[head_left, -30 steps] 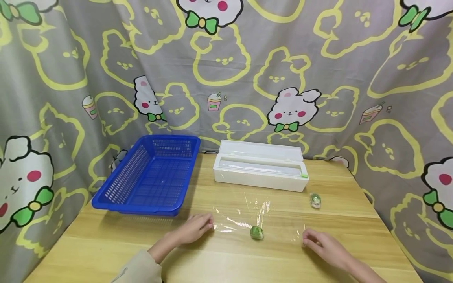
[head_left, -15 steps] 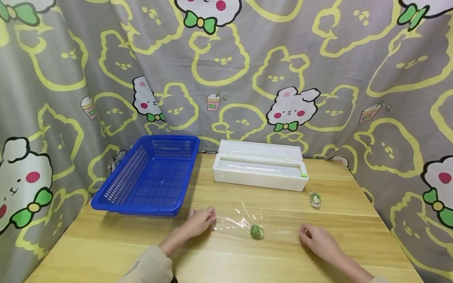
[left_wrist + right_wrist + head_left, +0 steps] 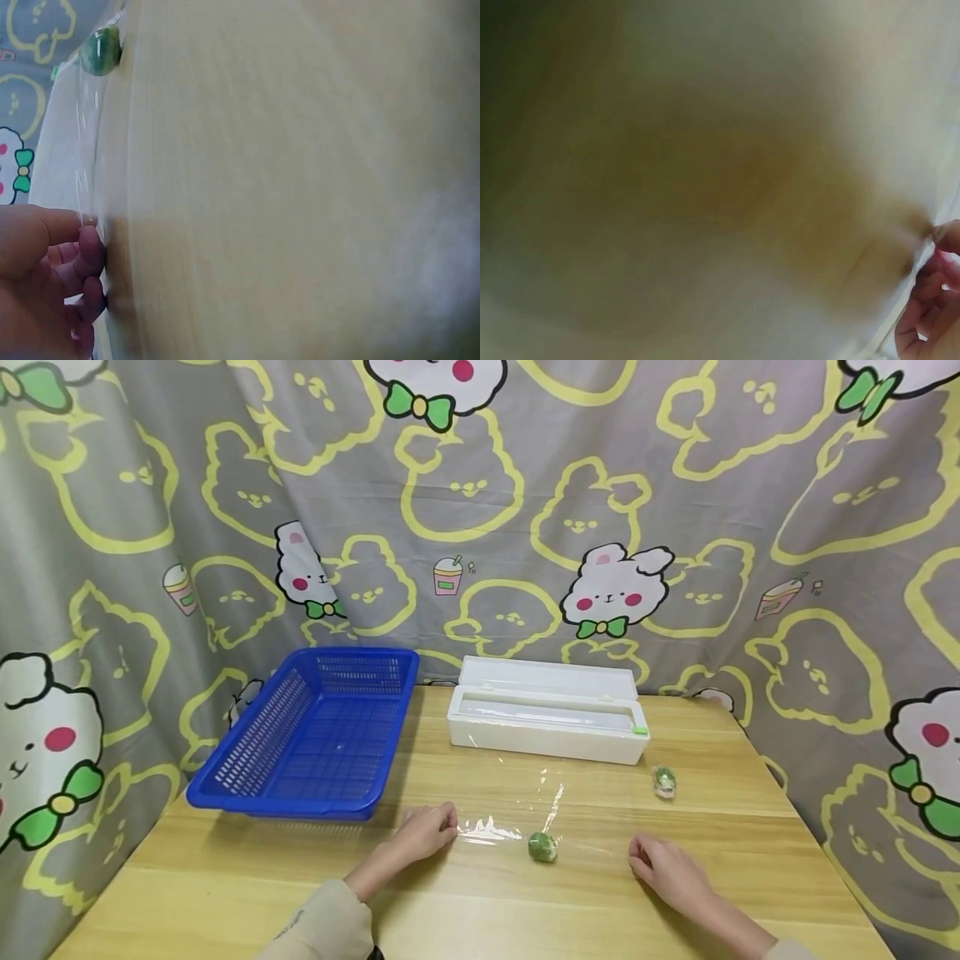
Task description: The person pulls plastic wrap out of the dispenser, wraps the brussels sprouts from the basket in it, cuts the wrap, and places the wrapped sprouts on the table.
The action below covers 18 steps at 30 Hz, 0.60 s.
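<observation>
A sheet of clear cling film (image 3: 489,833) stretches low over the table between my two hands. My left hand (image 3: 426,832) pinches its left edge between thumb and forefinger; the left wrist view shows the film running from those fingertips (image 3: 91,238). At the film's right edge my right hand (image 3: 671,870) pinches likewise, its fingers at the far right of the right wrist view. A small green vegetable like a Brussels sprout (image 3: 542,847) sits between the hands, at the film's near edge. Another such sprout (image 3: 664,782), wrapped in film, lies farther back at the right.
Behind the film stands a white cling film dispenser box (image 3: 547,739), lid up, with a roll inside and a green slider at its right end. A blue perforated plastic basket (image 3: 375,814) is at the left. A patterned curtain (image 3: 480,485) hangs behind the wooden table.
Both hands have shifted slightly at the film's edges, the left one briefly lifting and the right one drawing a little inward. Glints on the film have changed; the sprouts stay in place.
</observation>
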Available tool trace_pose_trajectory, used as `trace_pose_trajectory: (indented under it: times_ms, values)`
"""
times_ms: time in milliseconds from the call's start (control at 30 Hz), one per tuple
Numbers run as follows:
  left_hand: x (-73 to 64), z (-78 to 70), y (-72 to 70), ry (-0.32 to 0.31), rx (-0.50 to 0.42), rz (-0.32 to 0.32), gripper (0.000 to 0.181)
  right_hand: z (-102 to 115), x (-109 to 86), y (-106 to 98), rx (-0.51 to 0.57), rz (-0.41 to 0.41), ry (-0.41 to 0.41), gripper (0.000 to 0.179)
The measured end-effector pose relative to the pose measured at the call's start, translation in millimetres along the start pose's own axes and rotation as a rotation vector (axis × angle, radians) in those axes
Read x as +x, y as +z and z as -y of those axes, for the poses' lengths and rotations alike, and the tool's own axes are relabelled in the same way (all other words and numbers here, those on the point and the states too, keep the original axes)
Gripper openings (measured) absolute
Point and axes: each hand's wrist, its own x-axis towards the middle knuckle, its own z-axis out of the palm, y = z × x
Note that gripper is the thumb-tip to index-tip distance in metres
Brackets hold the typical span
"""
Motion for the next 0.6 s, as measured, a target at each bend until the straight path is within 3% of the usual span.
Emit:
trace_pose_trajectory:
  times_ms: [167,400,600]
  values:
    - [-0.9,4.9,-0.4,0.053,-0.021,0.000,0.018,-5.4,3.3,-0.5,0.077,0.005,-0.014,0.016]
    - [0.4,12.6,-1.0,0.217,-0.062,0.037,0.016,-21.4,3.7,-0.4,0.183,0.004,-0.156,0.006]
    - [-1.6,14.0,-0.6,0.355,0.021,0.055,0.016,-23.3,1.4,-1.3,0.164,-0.014,-0.108,0.008]
